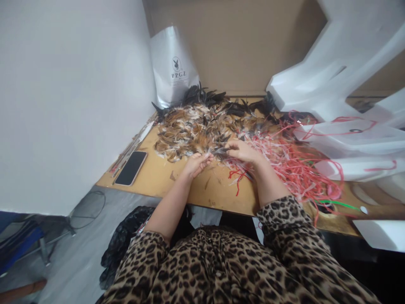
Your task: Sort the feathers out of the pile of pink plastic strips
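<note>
A wide heap of brown, white and black feathers (202, 126) covers the back of a wooden table (196, 190). My left hand (196, 164) rests at the heap's near edge, its fingers curled together around a small bunch of feathers. Close beside it, my right hand (242, 151) pinches feather ends at the same edge. Both forearms come out of leopard-print sleeves.
A tangle of red and pink strings (291, 164) spreads right of my hands. A black phone (131, 168) lies at the table's left. A silver bag (172, 63) leans at the back. White foam pieces (341, 76) crowd the right. A black plastic bag (126, 240) sits below the table edge.
</note>
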